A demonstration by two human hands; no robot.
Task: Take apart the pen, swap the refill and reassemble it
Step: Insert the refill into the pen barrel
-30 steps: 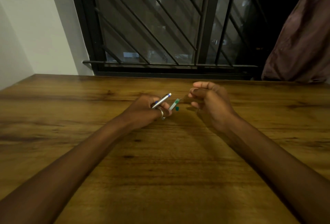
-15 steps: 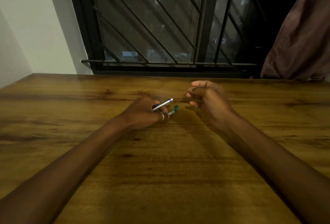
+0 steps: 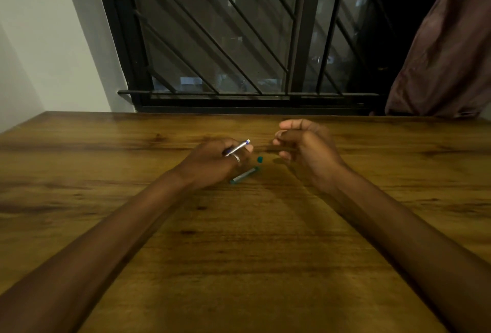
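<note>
We see silver pen barrel (image 3: 237, 148), blue band at far tip, pinched in left hand (image 3: 212, 162) fingers (image 3: 248, 148); long axis slants up-right, tip toward right hand (image 3: 305, 146). Right hand curled shut, fingertips pressed together; what it holds, we cannot tell. Teal-ended tube (image 3: 244, 175) lies on table (image 3: 239, 253) just below left fingers, same slant. Small teal cap (image 3: 260, 159) beside it. Wide bare wood nearer us; far table edge meets window grille (image 3: 225, 40).

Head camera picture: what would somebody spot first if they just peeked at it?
Probably the two hands in the middle of the wooden table. The left hand holds a silver-blue pen part; a teal pen piece and small teal cap lie beside it.
</note>
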